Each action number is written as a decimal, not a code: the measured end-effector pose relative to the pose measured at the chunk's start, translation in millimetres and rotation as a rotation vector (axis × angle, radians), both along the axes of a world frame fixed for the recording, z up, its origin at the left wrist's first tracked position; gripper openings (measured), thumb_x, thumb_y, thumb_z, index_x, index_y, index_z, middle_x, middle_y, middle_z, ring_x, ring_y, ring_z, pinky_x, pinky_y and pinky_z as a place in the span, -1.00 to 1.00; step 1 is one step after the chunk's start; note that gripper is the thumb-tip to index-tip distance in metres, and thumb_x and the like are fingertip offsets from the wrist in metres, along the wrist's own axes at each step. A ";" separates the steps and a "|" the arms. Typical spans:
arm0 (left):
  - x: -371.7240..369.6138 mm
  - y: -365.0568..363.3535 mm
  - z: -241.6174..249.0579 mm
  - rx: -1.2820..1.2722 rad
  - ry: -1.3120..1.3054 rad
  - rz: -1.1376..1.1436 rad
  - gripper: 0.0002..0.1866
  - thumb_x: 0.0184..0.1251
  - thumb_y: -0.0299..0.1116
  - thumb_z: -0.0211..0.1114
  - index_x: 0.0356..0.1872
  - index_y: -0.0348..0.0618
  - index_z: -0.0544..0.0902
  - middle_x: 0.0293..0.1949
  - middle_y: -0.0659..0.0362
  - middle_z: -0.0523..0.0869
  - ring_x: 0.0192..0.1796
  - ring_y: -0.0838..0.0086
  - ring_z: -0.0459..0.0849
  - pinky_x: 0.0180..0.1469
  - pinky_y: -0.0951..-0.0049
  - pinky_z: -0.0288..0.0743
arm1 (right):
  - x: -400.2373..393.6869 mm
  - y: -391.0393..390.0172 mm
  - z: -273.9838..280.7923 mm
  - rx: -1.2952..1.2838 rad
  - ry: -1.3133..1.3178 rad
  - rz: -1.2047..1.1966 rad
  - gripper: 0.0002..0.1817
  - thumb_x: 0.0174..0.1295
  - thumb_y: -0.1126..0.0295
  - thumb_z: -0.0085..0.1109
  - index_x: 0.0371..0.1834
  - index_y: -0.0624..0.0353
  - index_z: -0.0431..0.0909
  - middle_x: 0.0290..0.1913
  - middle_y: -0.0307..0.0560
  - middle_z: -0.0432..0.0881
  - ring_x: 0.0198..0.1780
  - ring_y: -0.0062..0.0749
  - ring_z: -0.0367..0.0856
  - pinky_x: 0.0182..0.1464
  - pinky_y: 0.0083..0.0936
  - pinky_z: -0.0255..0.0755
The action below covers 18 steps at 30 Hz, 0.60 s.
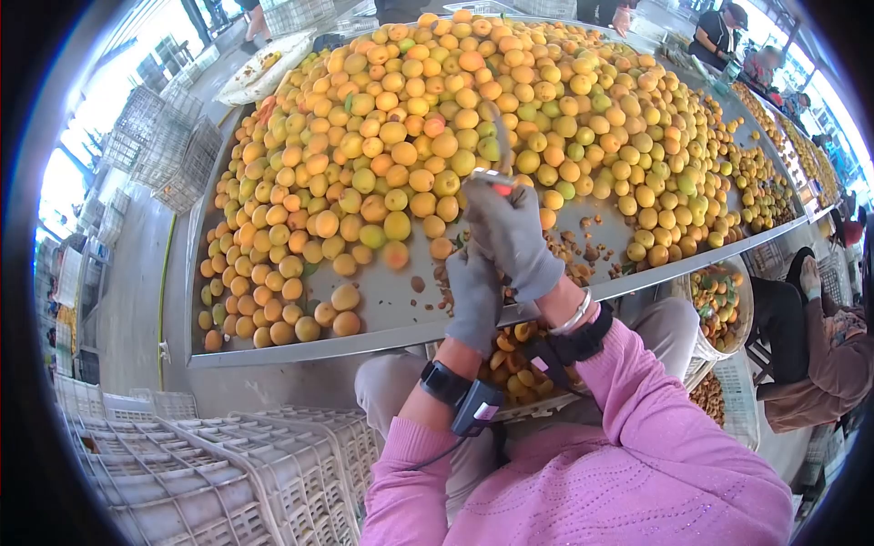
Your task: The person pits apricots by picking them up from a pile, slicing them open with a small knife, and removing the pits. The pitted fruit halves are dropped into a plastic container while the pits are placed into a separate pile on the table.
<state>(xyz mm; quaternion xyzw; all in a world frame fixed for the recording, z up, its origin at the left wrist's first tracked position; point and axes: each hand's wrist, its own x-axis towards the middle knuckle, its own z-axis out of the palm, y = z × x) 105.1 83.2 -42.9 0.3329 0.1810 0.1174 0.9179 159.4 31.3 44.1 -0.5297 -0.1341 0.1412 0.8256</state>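
- Crates [228, 482] of pale plastic lattice stand stacked at the lower left, below the near edge of the metal table [382, 300], within reach of the seated person.
- Apricots [410, 136] lie heaped over most of the table, thickest toward its far edge and thinning to single fruit along the near edge, probably so that they roll down toward the worker.
- The left hand [475, 296], in a grey glove, hangs over the near edge with its fingers curled together; whether they close on a fruit cannot be told, since the palm faces away.
- Loose pits [583, 250] and scraps lie on the bare metal just beside both hands.
- The right hand [510, 232], also gloved, is raised just above the left and clamped on the red handle of a small knife [496, 177]; the blade points up and away over the heap, and the handle end shows just above the fingers.
- A tray of cut halves [514, 364] sits under the near edge, on the lap, likely to catch what the hands drop.
- A round basket [724, 305] with more cut fruit stands at the right, beside another seated person [819, 364].
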 end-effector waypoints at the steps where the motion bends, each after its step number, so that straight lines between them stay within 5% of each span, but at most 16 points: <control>1: 0.7 2.5 -2.5 -0.004 -0.033 -0.040 -0.75 0.48 -0.23 0.16 -0.22 -0.25 0.59 -0.33 0.27 0.63 -0.39 0.60 0.56 -0.41 0.52 0.43 | 5.2 -2.9 -1.3 0.101 0.152 0.092 -0.74 0.29 0.32 0.25 -0.52 0.19 0.52 -0.65 -0.32 0.44 -0.73 -0.69 0.30 -0.70 -0.65 0.10; 3: -5.2 1.9 15.4 0.051 0.027 0.025 -0.73 0.50 -0.20 0.12 -0.28 -0.19 0.57 -0.35 0.27 0.61 -0.42 0.59 0.53 -0.45 0.53 0.39 | 5.3 -3.5 5.1 0.133 0.163 0.083 -0.71 0.31 0.34 0.20 -0.56 0.17 0.45 -0.70 -0.30 0.35 -0.78 -0.67 0.19 -0.74 -0.64 0.04; 5: -16.3 17.8 9.8 1.571 -0.173 -0.046 -0.67 0.30 -0.45 0.25 0.05 -0.29 0.47 -0.15 0.06 0.66 -0.16 0.24 0.65 -0.17 0.29 0.53 | 13.0 -12.4 -1.9 0.264 0.221 0.290 -0.70 0.33 0.33 0.15 -0.57 0.15 0.40 -0.72 -0.31 0.30 -0.79 -0.64 0.15 -0.74 -0.62 0.03; 9: -21.8 13.0 34.3 1.486 -0.280 -0.110 -0.55 0.15 -0.55 0.34 0.08 -0.35 0.45 -0.14 -0.06 0.65 -0.12 0.09 0.66 -0.11 0.23 0.53 | 23.1 -23.8 -7.6 0.226 0.199 0.376 -0.67 0.43 0.28 -0.01 -0.57 0.04 0.34 -0.72 -0.36 0.19 -0.77 -0.60 0.09 -0.71 -0.59 -0.01; 11: -22.6 3.7 53.3 1.024 -0.105 -0.222 -0.50 0.13 -0.55 0.34 0.13 -0.39 0.44 -0.14 -0.08 0.65 -0.11 0.10 0.66 -0.04 0.25 0.52 | 34.8 -24.3 -11.3 0.301 0.232 0.069 -0.65 0.42 0.24 0.01 -0.57 0.04 0.33 -0.72 -0.37 0.17 -0.76 -0.59 0.09 -0.70 -0.59 -0.02; 15: -9.9 4.7 49.5 1.488 -0.545 0.135 -0.76 0.24 -0.61 0.23 -0.07 -0.27 0.57 -0.21 0.16 0.64 -0.27 0.43 0.65 -0.28 0.50 0.54 | 52.9 -49.7 -3.4 0.273 0.148 -0.207 -0.66 0.41 0.22 0.06 -0.54 0.07 0.36 -0.72 -0.37 0.15 -0.75 -0.60 0.10 -0.70 -0.58 -0.03; 17: -5.7 1.5 53.9 0.576 0.037 -0.249 -0.74 0.32 -0.64 0.14 0.02 -0.36 0.55 -0.18 0.15 0.64 -0.15 0.55 0.58 -0.06 0.55 0.51 | 52.4 -60.8 -2.5 0.270 0.118 -0.197 -0.68 0.39 0.23 0.10 -0.51 0.09 0.39 -0.73 -0.36 0.15 -0.75 -0.59 0.10 -0.69 -0.59 -0.03; 18: 1.5 2.9 47.6 0.575 0.039 -0.250 -0.74 0.32 -0.64 0.14 0.02 -0.36 0.55 -0.18 0.15 0.64 -0.15 0.55 0.58 -0.06 0.55 0.51 | 50.3 -64.7 -3.7 0.210 0.118 -0.214 -0.69 0.39 0.25 0.12 -0.51 0.10 0.40 -0.73 -0.35 0.18 -0.76 -0.60 0.11 -0.70 -0.59 -0.02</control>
